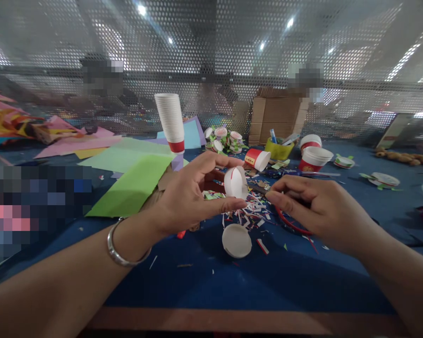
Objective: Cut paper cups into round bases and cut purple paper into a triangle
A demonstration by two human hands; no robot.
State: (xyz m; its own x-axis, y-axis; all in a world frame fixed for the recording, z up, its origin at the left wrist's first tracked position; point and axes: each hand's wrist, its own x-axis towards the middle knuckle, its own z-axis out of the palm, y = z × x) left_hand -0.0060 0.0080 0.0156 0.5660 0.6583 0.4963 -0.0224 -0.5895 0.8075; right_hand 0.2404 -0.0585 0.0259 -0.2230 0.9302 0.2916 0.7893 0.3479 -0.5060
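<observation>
My left hand (193, 190) grips a short, cut-down white paper cup (235, 183) between thumb and fingers, tilted on its side. A slim dark-bladed tool (256, 188) is pinched in my right hand (312, 202); its tip points at the cup's edge, and the handle is mostly hidden by the fingers. Beneath the right hand curves a thin red band (292, 223). A round white paper disc-like piece (236, 241) lies on the blue table nearer to me. Paper scraps (248, 213) are scattered below and behind the cut cup.
Behind my left hand stands a tall stack of paper cups (169, 117), beside green paper sheets (134, 185). Finished-looking paper turtles (225, 138), a tipped red cup (257, 159), a yellow-green container (279, 149), more cups (315, 158) and a cardboard box (277, 115) stand farther back.
</observation>
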